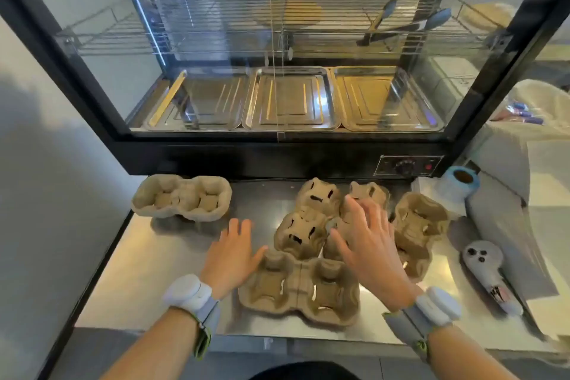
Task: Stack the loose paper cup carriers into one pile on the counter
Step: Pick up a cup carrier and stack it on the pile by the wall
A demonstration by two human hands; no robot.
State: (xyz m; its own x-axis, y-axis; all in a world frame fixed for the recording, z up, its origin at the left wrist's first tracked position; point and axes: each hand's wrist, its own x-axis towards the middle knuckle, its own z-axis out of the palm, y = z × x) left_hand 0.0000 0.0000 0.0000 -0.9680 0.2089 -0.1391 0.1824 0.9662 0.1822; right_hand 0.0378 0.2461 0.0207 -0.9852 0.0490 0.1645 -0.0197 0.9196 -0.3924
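Observation:
Several brown pulp cup carriers lie on the steel counter (172, 250). One carrier (182, 197) sits upright at the back left. A flipped carrier (297, 287) lies nearest me, between my hands. Another flipped carrier (308, 219) lies behind it, a third (368, 191) is partly under my right hand, and one more (416, 225) lies to the right. My left hand (233, 253) hovers open, its thumb at the near carrier's left edge. My right hand (367, 244) is spread open above the middle carriers, holding nothing that I can see.
A glass warming cabinet (287, 95) with steel trays and a control knob (405, 165) stands right behind the carriers. A blue-capped roll (461, 183) and a grey handheld controller (487, 271) lie at the right, beside white paper. The counter's front edge runs under my wrists.

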